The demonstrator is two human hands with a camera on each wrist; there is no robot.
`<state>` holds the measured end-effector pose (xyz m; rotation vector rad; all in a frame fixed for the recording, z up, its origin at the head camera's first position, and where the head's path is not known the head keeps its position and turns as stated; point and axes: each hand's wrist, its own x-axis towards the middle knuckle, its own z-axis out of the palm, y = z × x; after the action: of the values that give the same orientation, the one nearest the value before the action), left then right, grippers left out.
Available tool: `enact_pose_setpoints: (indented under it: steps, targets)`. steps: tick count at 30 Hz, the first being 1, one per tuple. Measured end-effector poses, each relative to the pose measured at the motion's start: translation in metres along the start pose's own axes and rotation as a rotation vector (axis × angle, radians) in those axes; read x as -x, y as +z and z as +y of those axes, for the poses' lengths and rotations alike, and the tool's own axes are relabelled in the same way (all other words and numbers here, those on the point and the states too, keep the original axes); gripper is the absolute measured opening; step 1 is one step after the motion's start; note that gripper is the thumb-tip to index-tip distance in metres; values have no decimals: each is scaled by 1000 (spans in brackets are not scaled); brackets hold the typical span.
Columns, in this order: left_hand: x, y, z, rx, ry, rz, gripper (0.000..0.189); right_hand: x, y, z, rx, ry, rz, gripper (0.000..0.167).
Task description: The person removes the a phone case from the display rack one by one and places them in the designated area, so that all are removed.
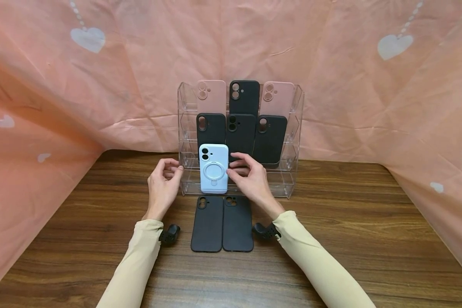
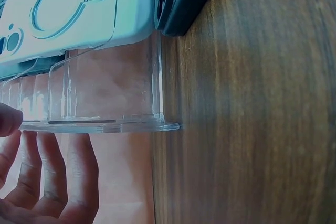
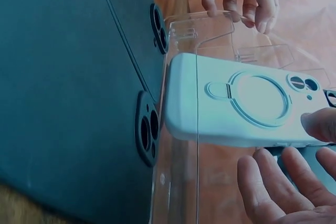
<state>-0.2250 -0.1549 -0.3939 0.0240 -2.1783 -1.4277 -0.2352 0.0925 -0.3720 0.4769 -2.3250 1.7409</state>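
A white phone case (image 1: 214,186) with a ring on its back stands upright at the left of the bottom tier of a clear display stand (image 1: 288,182). My right hand (image 1: 252,175) holds its right edge, the thumb on the back face and the other fingers beside the edge; the right wrist view shows this white case (image 3: 215,121) close up. My left hand (image 1: 164,182) pinches the stand's left side wall. In the left wrist view, the thumb and fingers meet that clear wall (image 2: 105,127).
Higher tiers hold three black cases, one being a black case (image 1: 270,141), below a pink case (image 1: 211,98), another black case (image 1: 244,98) and a second pink case (image 1: 278,96). Two black cases, left (image 1: 207,226) and right (image 1: 237,226), lie before the stand on the wooden table (image 1: 350,239).
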Motion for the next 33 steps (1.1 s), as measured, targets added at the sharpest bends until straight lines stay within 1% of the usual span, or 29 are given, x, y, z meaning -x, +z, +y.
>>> enact_pose_setpoints:
  steps: [5, 8, 23, 33]
  targets:
    - [1, 1, -1, 16, 0, -2, 14, -1, 5, 1, 13, -14, 47, 47]
    - [1, 1, -2, 19, -1, -3, 14, -1, 8, 2, 29, -14, 60, 46]
    - [0, 1, 1, -9, 12, 0, 15, -2, 11, 5, 46, -47, 74, 40]
    - [0, -1, 1, -10, -1, 0, 15, -1, 10, 6, 42, -92, 63, 37]
